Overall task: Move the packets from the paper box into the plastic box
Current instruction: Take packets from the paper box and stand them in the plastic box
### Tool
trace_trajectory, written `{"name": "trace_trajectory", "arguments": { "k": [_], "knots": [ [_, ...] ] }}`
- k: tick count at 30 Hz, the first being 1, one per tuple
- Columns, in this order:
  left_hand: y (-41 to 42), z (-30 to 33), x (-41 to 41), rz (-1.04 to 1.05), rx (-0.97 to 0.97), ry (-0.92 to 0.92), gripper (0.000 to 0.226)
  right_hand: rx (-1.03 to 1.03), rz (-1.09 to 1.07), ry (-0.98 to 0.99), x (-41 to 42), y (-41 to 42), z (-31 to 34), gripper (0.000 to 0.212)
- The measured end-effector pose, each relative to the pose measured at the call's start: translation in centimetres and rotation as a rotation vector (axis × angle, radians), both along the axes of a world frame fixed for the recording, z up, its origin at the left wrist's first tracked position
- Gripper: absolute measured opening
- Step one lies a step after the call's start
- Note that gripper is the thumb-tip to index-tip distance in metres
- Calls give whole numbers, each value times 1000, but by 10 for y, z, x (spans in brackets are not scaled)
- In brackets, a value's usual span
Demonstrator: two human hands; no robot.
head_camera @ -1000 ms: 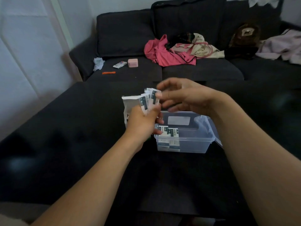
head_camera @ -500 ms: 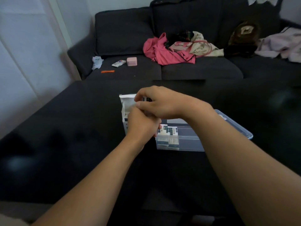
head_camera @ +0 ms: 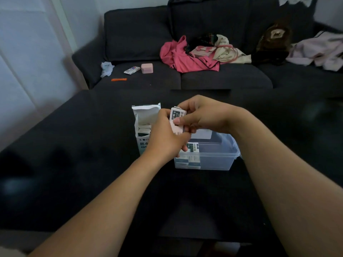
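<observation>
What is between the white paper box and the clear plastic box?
In the head view, the left hand fills the gap between paper box and plastic box, gripping packets with the right hand.

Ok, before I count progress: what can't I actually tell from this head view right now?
- How many packets remain in the paper box: the left hand covers its right side, and its inside is dim.
- The size of the held packet stack: both hands, including the right hand, wrap it.
- How many packets are in the plastic box: the hands hide its near-left corner.
- The small print on the packets: too small.
</observation>
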State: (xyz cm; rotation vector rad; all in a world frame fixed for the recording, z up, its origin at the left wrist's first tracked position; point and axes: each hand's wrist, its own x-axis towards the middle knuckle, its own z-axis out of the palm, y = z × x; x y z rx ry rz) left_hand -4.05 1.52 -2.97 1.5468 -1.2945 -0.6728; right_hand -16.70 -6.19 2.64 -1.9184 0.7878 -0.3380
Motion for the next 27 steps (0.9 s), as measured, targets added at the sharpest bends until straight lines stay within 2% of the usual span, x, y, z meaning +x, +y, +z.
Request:
{"name": "trace_trajectory", "arguments": {
  "k": [5,7,9,11,12,15,20,23,27],
  "knots": [
    [4,1,2,-103,31,-53,55,90,-60,-34,-9,-13,-5,21],
    [3,-1,6,-47,0,-166,61,122,-138,-48,-21,-25,-6,19],
    [3,0,12,10,-62,-285,47,137,-199,28,-33,-35,-9,15],
    [4,2,19,-51,-40,-390,28,141,-235,167,-39,-40,-18,12],
    [6,2,22,-107,10,-460,26,148,-236,238,-38,-42,-24,12],
    [9,3,26,-214,167,-700,45,192,-189,391,-29,-42,-37,16],
    [9,4,25,-274,317,-890,78,237,-164,485,-19,-41,-47,21],
    [7,0,25,-281,371,-962,83,282,-164,519,-16,-38,-54,19],
    [3,-9,24,-319,404,-952,79,243,-169,545,-11,-35,-58,27]
  ]
}}
